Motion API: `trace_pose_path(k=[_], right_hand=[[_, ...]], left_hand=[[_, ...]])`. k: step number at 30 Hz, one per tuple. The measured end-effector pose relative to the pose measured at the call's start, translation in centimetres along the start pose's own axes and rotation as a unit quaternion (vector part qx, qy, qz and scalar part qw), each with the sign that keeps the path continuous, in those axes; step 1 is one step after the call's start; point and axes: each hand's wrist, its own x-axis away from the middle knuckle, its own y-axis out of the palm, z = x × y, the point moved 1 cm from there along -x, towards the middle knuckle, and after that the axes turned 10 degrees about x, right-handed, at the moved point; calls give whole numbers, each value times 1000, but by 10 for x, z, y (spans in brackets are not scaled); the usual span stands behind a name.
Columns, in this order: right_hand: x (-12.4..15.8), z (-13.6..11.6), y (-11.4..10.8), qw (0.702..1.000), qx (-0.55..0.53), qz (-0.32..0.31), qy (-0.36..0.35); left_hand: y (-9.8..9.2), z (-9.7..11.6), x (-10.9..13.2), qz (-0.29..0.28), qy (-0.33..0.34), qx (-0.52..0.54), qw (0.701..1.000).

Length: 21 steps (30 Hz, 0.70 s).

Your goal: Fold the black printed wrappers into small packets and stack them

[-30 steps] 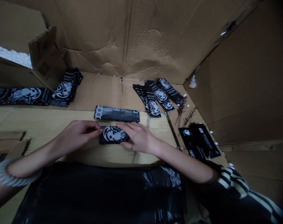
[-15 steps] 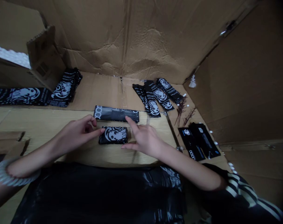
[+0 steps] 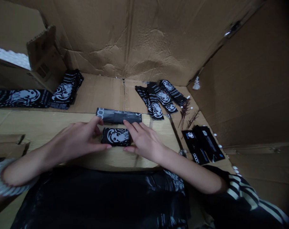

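Observation:
A short black folded packet [image 3: 116,136] with a white cartoon face print lies flat on the pale table, between my hands. My left hand [image 3: 87,135] closes around its left end, thumb along the near edge and fingers bent at the far corner. At the right end my right hand [image 3: 144,138] has its thumb by the near corner and its fingers over the far one. Just beyond lies a long black packet [image 3: 118,117], plain side up, with white lettering at its left end; the right fingertips reach its near edge.
Several long printed packets [image 3: 156,100] lie fanned at back right, more [image 3: 64,90] beside an open cardboard box [image 3: 48,60] at left. Brown twig-like sticks [image 3: 184,113] and two black packets [image 3: 210,143] are at right. Black plastic [image 3: 99,197] covers the front; cardboard walls [image 3: 154,38] enclose the back.
My left thumb has moved down from the packet's upper left to its near edge. My right fingers have drawn in closer around its right end.

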Motion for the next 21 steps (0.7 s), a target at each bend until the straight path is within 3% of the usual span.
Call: trace_pose_path(k=[4,10,18,21], right_hand=[[-7,-7,0,1000,7,-7,-23],[-11,-7,1,999,6,-11,-35],[-9,1,9,998,-44,3,-34],[-7,4,7,998,-54,-8,-20]], left_hand=[[4,17,-6,-25,35,-111,993],[3,35,-10,-92,36,-166,981],[11,24,-9,-59,82,-126,987],[3,22,-14,-39,92,-84,991]])
